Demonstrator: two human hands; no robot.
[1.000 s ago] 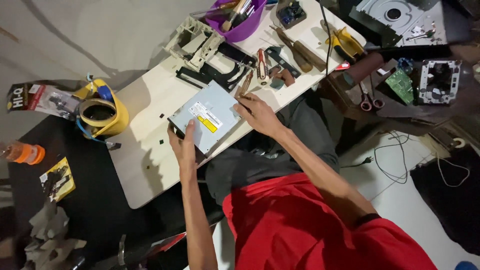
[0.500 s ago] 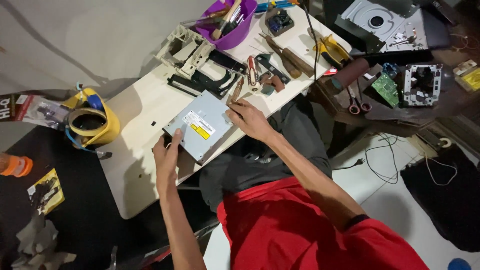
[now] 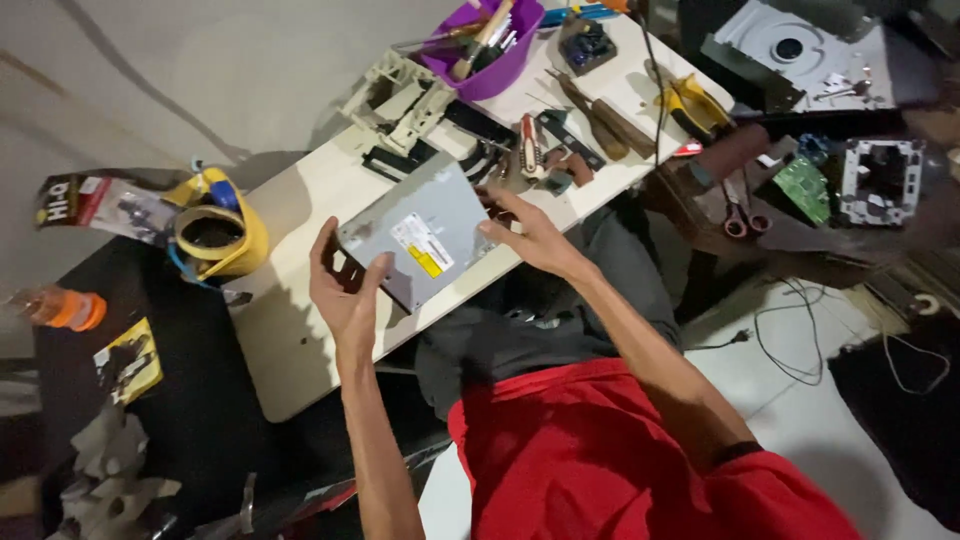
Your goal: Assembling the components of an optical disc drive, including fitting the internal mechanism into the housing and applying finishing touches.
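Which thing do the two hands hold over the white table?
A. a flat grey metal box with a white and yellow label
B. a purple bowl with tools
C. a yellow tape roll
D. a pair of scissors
A: the left hand grips the near-left corner of the grey metal box and the right hand grips its right edge, above the white table.

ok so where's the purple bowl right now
In the head view the purple bowl sits at the top centre, on the far end of the white table, full of tools, just right of the beige plastic frame.
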